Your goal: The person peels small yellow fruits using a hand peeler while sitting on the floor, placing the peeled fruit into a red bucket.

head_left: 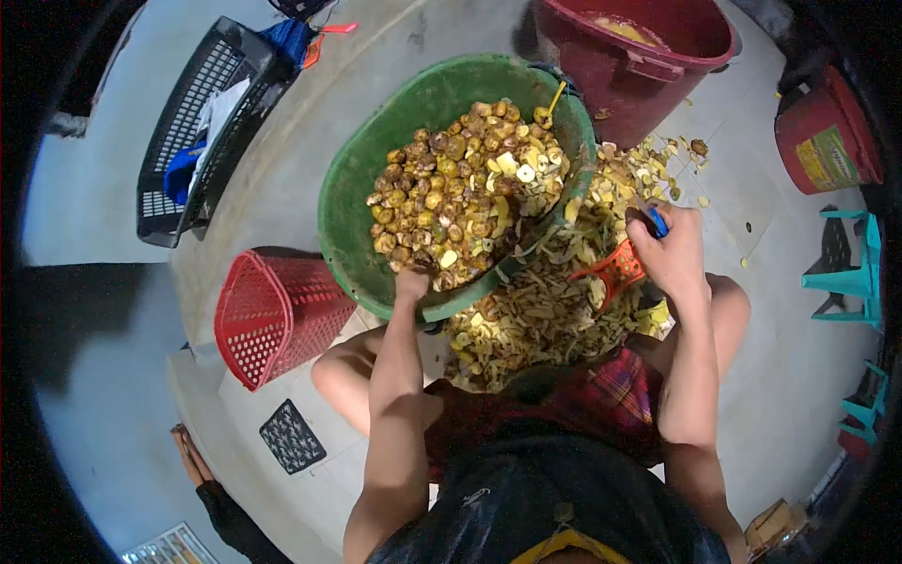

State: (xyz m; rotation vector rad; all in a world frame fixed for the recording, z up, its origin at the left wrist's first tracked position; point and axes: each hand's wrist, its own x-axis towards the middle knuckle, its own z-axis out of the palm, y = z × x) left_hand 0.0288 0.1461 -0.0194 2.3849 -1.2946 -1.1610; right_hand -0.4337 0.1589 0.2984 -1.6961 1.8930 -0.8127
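A large green tub (349, 179) stands tilted toward me, holding many round brown-and-yellow fruits or tubers (434, 199) and some pale cut pieces (526, 173). My left hand (412, 280) reaches over its near rim into the produce. Those fingers are mostly hidden, so any hold there is unclear. My right hand (669, 246) is closed around a blue-handled tool (659, 223), whose working end I cannot make out. Directly below that hand, an orange perforated piece (620, 271) touches the heap of peelings (536, 324) between my legs; whether I hold it is unclear.
Behind the peelings stands a dark red bin (620, 85) with yellowish contents. Left are a red perforated basket (254, 324) and a dark crate (174, 141) with cloth. A red bucket (822, 141) and turquoise stools (850, 273) stand right. Another person's arm (221, 503) shows lower left.
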